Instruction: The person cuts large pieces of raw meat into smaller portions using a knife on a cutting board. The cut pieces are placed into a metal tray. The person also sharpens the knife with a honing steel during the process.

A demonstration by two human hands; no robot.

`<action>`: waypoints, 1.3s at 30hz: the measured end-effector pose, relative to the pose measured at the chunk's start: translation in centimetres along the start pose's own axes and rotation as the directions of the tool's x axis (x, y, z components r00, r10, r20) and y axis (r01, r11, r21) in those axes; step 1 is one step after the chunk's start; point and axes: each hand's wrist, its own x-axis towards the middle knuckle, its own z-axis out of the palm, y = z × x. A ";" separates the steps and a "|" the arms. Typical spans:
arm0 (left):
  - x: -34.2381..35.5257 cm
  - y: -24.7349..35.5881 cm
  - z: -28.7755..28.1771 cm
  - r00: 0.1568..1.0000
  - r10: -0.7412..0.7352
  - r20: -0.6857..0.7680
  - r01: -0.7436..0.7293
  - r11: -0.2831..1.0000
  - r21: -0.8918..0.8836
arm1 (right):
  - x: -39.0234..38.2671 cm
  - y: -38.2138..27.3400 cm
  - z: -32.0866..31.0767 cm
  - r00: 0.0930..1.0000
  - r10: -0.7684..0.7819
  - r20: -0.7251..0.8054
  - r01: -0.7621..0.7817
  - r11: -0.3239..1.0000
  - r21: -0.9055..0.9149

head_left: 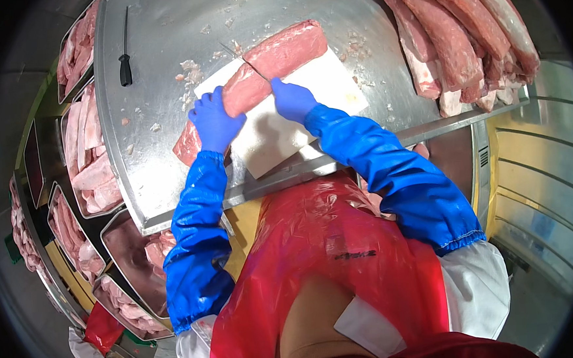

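Note:
A long piece of pink meat (288,47) lies diagonally across a white cutting board (268,147) on the steel table. My left hand (216,121), in a blue glove, grips the meat's lower-left part. My right hand (289,100), also gloved, is closed on a knife, whose thin blade (251,68) crosses the middle of the meat. The knife handle is mostly hidden by my fingers. Small fatty scraps (190,72) lie around the board. A steel rod with a black handle (125,67) rests farther left on the table.
Long meat pieces (462,43) are piled at the table's right end, beside its raised rim (408,132). Trays of meat (91,151) stand along the left side, some lower down. Another person in a red apron (102,331) is at the lower left.

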 end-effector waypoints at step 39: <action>-7.2 -4.3 -1.3 0.978 -0.194 -0.071 0.192 0.981 -0.039 | -0.1 15.3 -3.0 0.869 -0.052 -0.493 0.126 0.985 0.119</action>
